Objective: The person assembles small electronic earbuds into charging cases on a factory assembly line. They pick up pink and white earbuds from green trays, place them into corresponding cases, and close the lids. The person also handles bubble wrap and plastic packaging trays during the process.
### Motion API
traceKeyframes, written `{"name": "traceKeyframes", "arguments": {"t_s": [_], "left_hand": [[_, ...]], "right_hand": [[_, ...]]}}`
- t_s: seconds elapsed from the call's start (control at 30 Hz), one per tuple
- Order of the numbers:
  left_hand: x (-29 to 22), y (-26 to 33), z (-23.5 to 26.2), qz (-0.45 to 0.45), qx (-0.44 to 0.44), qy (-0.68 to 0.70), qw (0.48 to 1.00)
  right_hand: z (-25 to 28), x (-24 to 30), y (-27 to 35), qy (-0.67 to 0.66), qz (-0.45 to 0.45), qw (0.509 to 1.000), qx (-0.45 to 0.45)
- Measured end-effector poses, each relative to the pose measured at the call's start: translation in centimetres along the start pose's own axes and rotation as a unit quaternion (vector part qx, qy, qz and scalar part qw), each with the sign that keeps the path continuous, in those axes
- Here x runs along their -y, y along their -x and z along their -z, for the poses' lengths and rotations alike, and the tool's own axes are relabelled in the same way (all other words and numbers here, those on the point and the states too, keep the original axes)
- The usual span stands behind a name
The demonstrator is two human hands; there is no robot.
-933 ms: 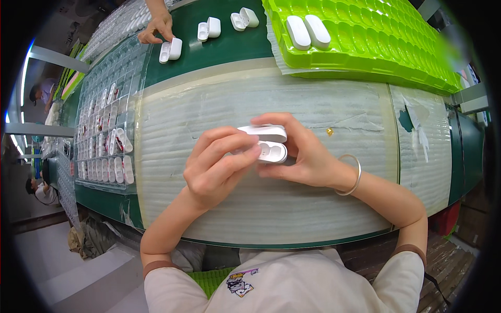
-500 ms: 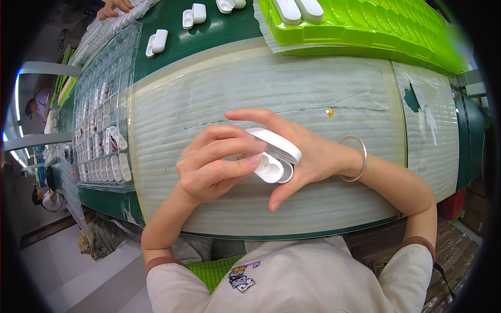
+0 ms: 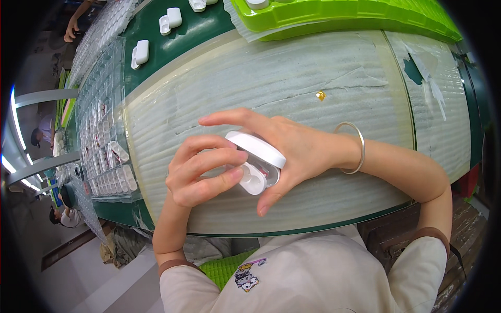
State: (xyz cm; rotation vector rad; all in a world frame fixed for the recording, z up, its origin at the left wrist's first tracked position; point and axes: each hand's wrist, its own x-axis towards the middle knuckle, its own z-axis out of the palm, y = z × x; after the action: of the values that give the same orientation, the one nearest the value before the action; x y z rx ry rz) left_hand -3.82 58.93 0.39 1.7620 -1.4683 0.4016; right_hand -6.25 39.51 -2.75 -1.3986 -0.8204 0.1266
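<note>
A white earbud charging case [image 3: 259,151] is held over the padded mat, its lid swung up from the body. My left hand [image 3: 203,169] is closed, thumb and fingers pinching the white inner tray [image 3: 253,182], which has rounded earbud wells. That tray sits partly out of the case's shell and tilted; its exact seating is hidden by my fingers. Around the other side of the shell curves my right hand [image 3: 289,151], thumb below and palm against it, with the index finger stretched out past the lid.
Clear plastic trays [image 3: 112,151] with small white parts line the left side. White earbud cases [image 3: 141,54] stand on the green tabletop [image 3: 180,44] at the back left. A bright green tray [image 3: 334,21] is at the back. A small gold piece [image 3: 320,95] lies on the mat [image 3: 209,99].
The view has shifted, and the surroundings sit differently in the picture. Both hands still grip the case; the inner tray appears turned a little between my fingers.
</note>
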Motion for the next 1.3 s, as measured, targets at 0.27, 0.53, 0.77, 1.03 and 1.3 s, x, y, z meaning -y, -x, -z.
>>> {"name": "traceKeyframes", "arguments": {"t_s": [0.27,0.53,0.77,1.03,1.3], "left_hand": [[-0.3,0.0,-0.3,0.019,-0.017,0.013,1.000],[-0.2,-0.3,0.0,0.005,0.008,0.006,1.000],[0.1,-0.4,0.0,-0.028,0.002,0.013,1.000],[-0.4,-0.8,0.2,-0.005,0.024,0.010,1.000],[-0.2,0.1,-2.3,-0.001,-0.076,-0.041,0.996]], "right_hand": [[0.0,0.5,0.0,0.035,-0.017,0.999,0.003],[0.0,0.6,0.0,0.028,-0.021,0.999,0.008],[-0.1,0.4,0.0,0.028,-0.022,0.999,0.017],[0.1,0.4,0.1,0.042,-0.030,0.999,0.017],[0.7,0.8,-0.2,-0.072,-0.118,0.990,0.003]]}}
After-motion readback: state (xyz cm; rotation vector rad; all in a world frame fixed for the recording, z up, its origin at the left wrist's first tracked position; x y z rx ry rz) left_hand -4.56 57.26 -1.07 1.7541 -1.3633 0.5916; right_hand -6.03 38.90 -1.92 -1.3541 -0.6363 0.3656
